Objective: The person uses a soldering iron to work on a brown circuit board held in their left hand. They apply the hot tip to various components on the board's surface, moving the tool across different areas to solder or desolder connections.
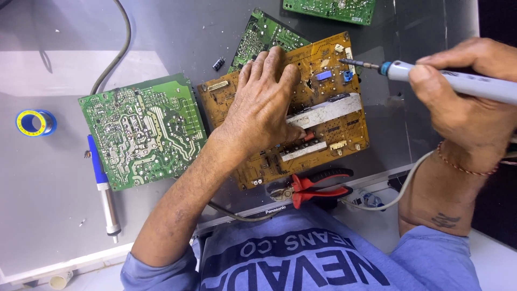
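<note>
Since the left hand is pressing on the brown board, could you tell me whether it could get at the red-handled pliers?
Probably yes: the pliers lie uncovered just below the brown board, beside the left hand.

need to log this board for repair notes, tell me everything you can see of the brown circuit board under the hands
The brown circuit board is a roughly rectangular, orange-brown panel lying flat and slightly tilted on the grey table. It carries two pale metal heat-sink strips, a blue component, white connectors and printed traces. The left hand presses flat on its middle. The right hand holds a soldering iron whose tip meets the board's upper right corner. It overlaps a green board behind; red-handled pliers lie at its near edge.
</note>
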